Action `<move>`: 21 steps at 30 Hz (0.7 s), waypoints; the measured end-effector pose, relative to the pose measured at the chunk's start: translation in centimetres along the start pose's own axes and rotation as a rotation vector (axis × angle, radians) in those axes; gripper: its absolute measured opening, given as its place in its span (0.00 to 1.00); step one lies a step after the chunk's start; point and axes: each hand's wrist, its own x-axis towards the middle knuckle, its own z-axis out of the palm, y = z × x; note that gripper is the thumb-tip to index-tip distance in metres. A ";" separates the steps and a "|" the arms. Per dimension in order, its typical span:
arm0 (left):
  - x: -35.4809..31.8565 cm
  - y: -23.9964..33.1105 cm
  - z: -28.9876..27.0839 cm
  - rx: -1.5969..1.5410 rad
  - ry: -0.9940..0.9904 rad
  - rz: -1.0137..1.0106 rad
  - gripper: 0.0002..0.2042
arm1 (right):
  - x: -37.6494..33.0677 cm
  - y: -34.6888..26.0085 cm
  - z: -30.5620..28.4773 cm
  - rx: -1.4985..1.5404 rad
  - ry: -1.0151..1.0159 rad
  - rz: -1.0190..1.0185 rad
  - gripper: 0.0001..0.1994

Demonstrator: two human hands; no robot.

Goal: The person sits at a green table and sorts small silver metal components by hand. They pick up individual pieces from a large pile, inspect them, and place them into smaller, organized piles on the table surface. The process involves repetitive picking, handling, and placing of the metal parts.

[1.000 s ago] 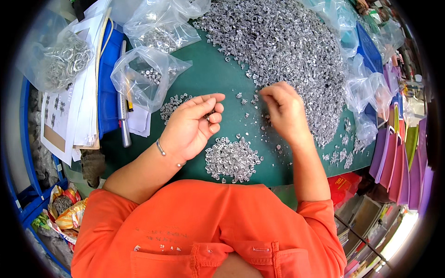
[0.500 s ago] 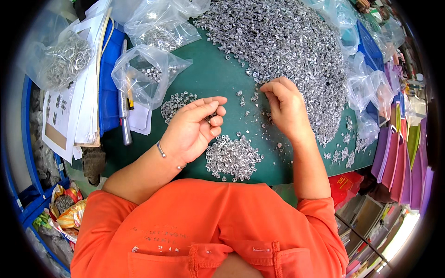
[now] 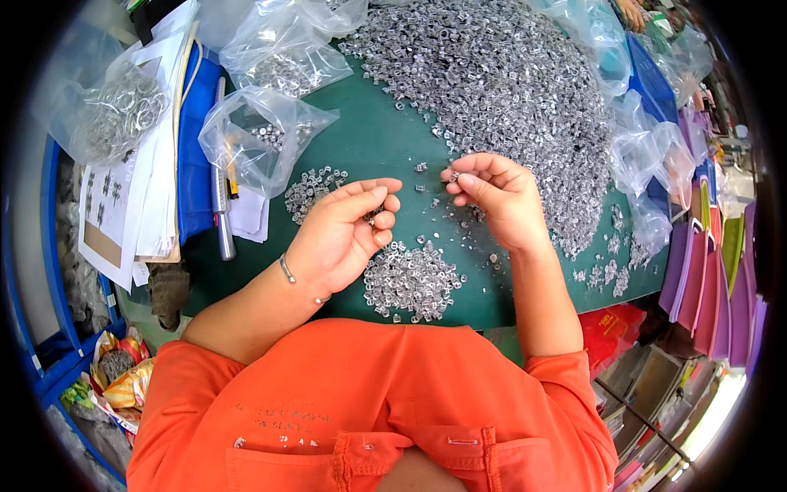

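My left hand [image 3: 334,234], with a thin open bangle on its wrist, is curled palm up above the green table. Small dark metal pieces [image 3: 373,215] show between its bent fingers. My right hand [image 3: 507,201] pinches a tiny metal piece [image 3: 453,176] between thumb and fingertips, just short of the large heap. That heap of small grey metal parts [image 3: 508,90] spreads over the far right of the table. A small round pile of shiny metal parts [image 3: 412,281] lies near me between my forearms. Beyond my left hand is another small pile [image 3: 311,190], partly hidden by it.
Clear plastic bags with metal parts [image 3: 266,135] lie at the left, beside a blue tray [image 3: 195,148], papers [image 3: 123,213] and a metal-handled tool [image 3: 221,205]. More plastic bags [image 3: 648,156] and coloured folders [image 3: 709,279] line the right. Another person's hand [image 3: 631,12] shows at the top right.
My right hand has drawn back slightly toward me and turned, now with a tiny metal piece at its fingertips. Fewer loose pieces lie between my hands. My left hand has hardly moved.
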 end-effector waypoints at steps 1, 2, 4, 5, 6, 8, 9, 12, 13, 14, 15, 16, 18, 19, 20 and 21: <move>0.1 -0.2 0.0 -0.005 -0.012 -0.015 0.10 | -0.3 -0.1 -0.2 0.150 -0.009 0.042 0.08; 0.2 -0.3 -0.1 0.012 -0.039 -0.025 0.11 | -0.6 -0.1 -0.3 0.198 -0.016 0.057 0.07; 0.4 -0.6 -0.4 0.044 -0.093 -0.046 0.12 | -1.1 -0.2 -0.3 0.294 -0.030 0.084 0.07; 0.4 -0.7 0.1 0.075 -0.078 -0.074 0.12 | -1.4 -0.3 0.0 0.180 -0.053 0.052 0.06; 0.3 -0.8 0.9 0.104 -0.063 -0.102 0.13 | -1.9 -0.7 0.6 0.065 -0.077 0.019 0.05; 0.3 -1.1 0.7 0.096 -0.102 -0.159 0.15 | -2.8 -2.1 2.1 -0.123 -0.129 -0.021 0.05; 0.2 -1.1 0.6 0.101 -0.103 -0.156 0.15 | -2.4 -2.0 1.9 -0.366 -0.035 -0.174 0.05; 0.0 -1.0 0.4 0.124 -0.103 -0.127 0.14 | -0.7 -1.4 0.2 -0.882 0.230 -0.503 0.05; 0.0 -0.8 0.2 0.118 -0.096 -0.112 0.13 | -0.3 -1.1 -0.1 -0.936 0.227 -0.491 0.05; 0.0 -0.8 0.0 0.110 -0.093 -0.106 0.13 | -0.1 -0.8 -0.1 -0.959 0.180 -0.535 0.05; 0.1 -0.8 -0.1 0.103 -0.091 -0.100 0.13 | 0.1 -0.4 0.0 -0.982 0.133 -0.579 0.05; 0.0 -0.8 0.0 0.106 -0.077 -0.101 0.12 | 0.3 0.1 0.3 -1.071 0.095 -0.623 0.06; -0.1 -0.8 0.1 0.093 -0.067 -0.111 0.12 | 0.7 0.9 0.8 -1.171 0.063 -0.659 0.05; -0.2 -0.8 0.1 0.088 -0.063 -0.118 0.12 | 0.6 0.8 0.7 -1.086 0.092 -0.613 0.05; -0.3 -0.7 0.1 0.097 -0.052 -0.103 0.12 | 0.4 0.7 0.5 -0.998 0.113 -0.568 0.05; -0.4 -0.6 0.1 0.108 -0.042 -0.089 0.12 | 0.2 0.7 0.3 -0.911 0.135 -0.521 0.05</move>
